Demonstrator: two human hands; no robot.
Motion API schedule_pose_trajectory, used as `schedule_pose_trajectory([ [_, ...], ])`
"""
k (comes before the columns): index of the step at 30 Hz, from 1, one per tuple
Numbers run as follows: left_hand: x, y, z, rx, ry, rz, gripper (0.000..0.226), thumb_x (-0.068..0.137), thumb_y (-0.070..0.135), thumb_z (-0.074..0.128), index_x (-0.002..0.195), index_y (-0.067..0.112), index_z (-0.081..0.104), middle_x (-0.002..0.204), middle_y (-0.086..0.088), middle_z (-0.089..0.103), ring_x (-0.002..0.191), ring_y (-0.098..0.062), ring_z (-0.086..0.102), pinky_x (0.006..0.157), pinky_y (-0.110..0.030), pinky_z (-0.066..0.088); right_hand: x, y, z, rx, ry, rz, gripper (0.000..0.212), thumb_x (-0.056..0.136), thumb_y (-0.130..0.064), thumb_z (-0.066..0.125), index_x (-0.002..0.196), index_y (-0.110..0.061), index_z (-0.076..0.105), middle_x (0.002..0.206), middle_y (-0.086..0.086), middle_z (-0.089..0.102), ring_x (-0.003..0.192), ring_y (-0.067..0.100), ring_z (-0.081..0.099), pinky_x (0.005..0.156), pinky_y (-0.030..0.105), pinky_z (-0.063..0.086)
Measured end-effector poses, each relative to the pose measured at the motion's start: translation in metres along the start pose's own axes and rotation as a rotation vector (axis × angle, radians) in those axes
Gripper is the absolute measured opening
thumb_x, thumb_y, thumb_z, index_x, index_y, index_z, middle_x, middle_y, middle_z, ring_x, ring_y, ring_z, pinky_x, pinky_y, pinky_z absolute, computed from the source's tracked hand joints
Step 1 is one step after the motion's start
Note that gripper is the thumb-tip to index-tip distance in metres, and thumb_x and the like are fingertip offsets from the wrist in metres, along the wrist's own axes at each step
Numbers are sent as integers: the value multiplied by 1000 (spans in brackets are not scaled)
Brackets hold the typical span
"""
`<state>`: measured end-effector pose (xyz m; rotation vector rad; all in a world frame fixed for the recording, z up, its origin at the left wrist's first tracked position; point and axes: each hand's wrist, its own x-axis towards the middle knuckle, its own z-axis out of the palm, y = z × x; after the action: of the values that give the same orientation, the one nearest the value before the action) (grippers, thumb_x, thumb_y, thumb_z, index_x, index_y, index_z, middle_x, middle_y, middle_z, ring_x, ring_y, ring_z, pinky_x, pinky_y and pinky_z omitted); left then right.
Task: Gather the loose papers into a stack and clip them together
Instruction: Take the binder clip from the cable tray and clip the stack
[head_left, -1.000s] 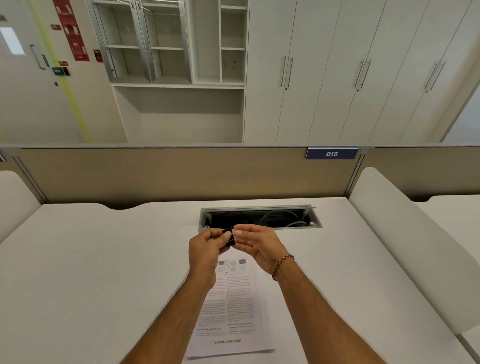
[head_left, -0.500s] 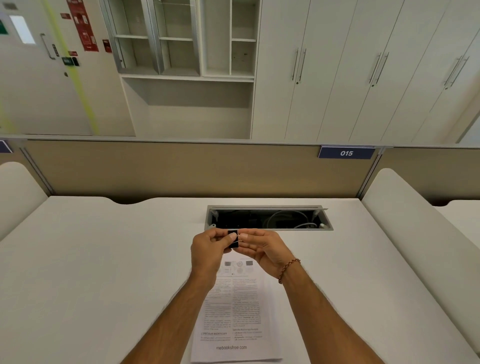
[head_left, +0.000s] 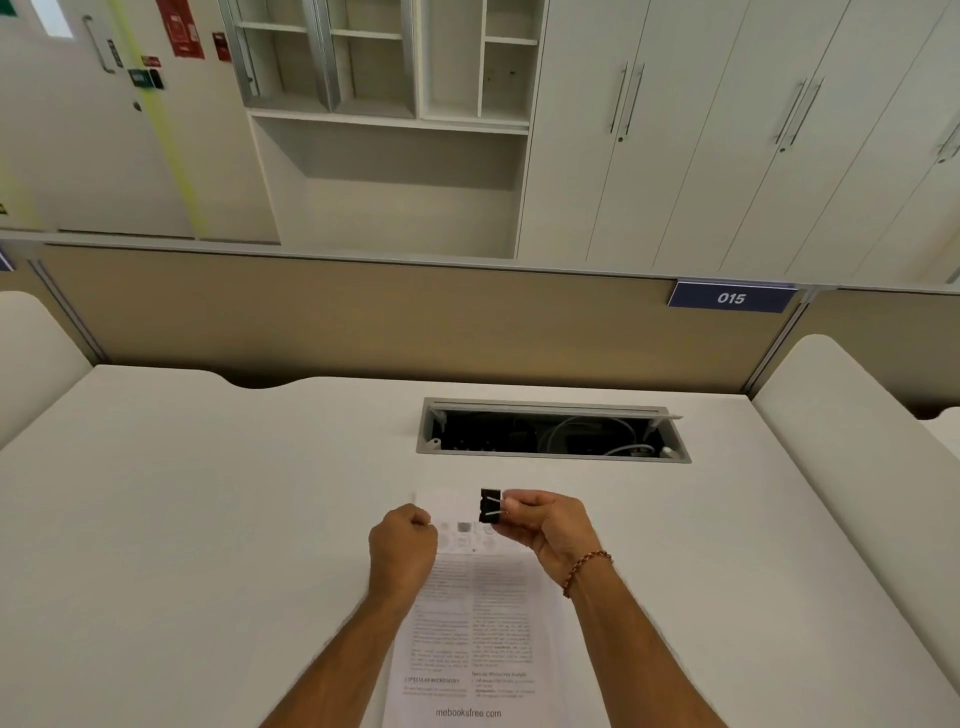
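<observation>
A stack of printed papers (head_left: 472, 629) lies flat on the white desk (head_left: 208, 519), its far short edge pointing away from me. My right hand (head_left: 545, 525) pinches the silver wire handles of a black binder clip (head_left: 490, 505), held just above the far edge of the stack. My left hand (head_left: 402, 545) is curled at the far left corner of the papers, fingers closed; whether it pinches the sheets is unclear. A beaded bracelet circles my right wrist.
An open cable tray (head_left: 553, 434) with wires is sunk into the desk just beyond the papers. A beige partition (head_left: 363, 322) with a blue "015" label (head_left: 731, 298) closes the far edge. White rounded dividers (head_left: 852, 426) flank the desk. Cabinets stand behind.
My hands have parted. The left hand let go of the clip and dropped to the papers' left corner; the right hand keeps the clip. The view tilted and shifted right.
</observation>
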<state>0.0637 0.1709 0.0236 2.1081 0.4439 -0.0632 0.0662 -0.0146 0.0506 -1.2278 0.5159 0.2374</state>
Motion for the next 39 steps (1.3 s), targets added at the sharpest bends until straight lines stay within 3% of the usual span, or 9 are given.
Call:
schedule_pose_trajectory([
  [5, 17, -15, 15, 198, -65, -12, 40, 91, 17, 64, 127, 1, 56, 125, -16, 61, 113, -30, 62, 91, -31, 55, 20, 20, -8, -131, 173, 81, 5, 82, 13, 71, 80, 9, 74, 97, 29, 73, 85, 36, 73, 87, 51, 60],
  [9, 28, -14, 24, 345, -85, -84, 49, 91, 28, 64, 131, 5, 48, 133, -15, 50, 125, -30, 47, 98, -40, 51, 36, 32, -10, -170, 222, 156, 22, 77, 12, 76, 57, 1, 75, 93, 33, 74, 85, 38, 72, 90, 56, 58],
  [12, 33, -10, 31, 412, -128, -154, 63, 89, 34, 67, 139, 8, 39, 139, -15, 43, 129, -31, 43, 101, -41, 47, 44, 38, -12, -161, 264, 189, 5, 76, 16, 74, 75, 13, 71, 90, 31, 72, 89, 41, 72, 89, 56, 58],
  [20, 45, 14, 44, 362, -202, -408, 87, 73, 43, 78, 141, 8, 37, 141, -13, 39, 128, -32, 42, 102, -43, 43, 53, 42, -11, -136, 284, 221, 23, 75, 17, 72, 95, 24, 65, 94, 34, 72, 86, 42, 74, 83, 57, 60],
  [24, 55, 8, 47, 272, -203, -513, 70, 64, 35, 74, 125, 11, 50, 121, -10, 56, 108, -28, 55, 96, -45, 50, 55, 44, -13, -144, 300, 192, 24, 76, 14, 75, 82, 2, 55, 92, 35, 71, 71, 37, 75, 67, 52, 63],
  [30, 66, -9, 48, 112, -152, -530, 31, 66, 29, 58, 94, 15, 60, 97, -9, 67, 94, -29, 56, 92, -47, 52, 56, 48, -13, -94, 294, 196, 61, 73, 14, 78, 126, 5, 48, 109, 34, 65, 77, 39, 76, 61, 52, 63],
  [33, 62, -4, 38, -53, -122, -520, 46, 70, 23, 64, 112, 6, 56, 108, -13, 70, 83, -26, 63, 71, -41, 59, 54, 46, -12, -101, 300, 198, 59, 75, 14, 77, 124, 0, 48, 112, 34, 64, 79, 39, 76, 61, 51, 63],
  [35, 62, -2, 34, -163, -110, -485, 50, 85, 7, 60, 131, 1, 41, 117, -16, 64, 79, -22, 61, 50, -30, 50, 53, 45, -11, -115, 303, 197, 60, 75, 14, 77, 125, 1, 47, 112, 33, 64, 79, 39, 75, 59, 50, 63],
  [39, 71, -13, 37, -193, -110, -417, 37, 87, 3, 55, 123, -4, 54, 109, -18, 69, 74, -24, 65, 39, -22, 42, 51, 42, -11, -143, 320, 204, 55, 78, 15, 74, 123, -2, 46, 104, 28, 65, 76, 36, 74, 59, 49, 64],
])
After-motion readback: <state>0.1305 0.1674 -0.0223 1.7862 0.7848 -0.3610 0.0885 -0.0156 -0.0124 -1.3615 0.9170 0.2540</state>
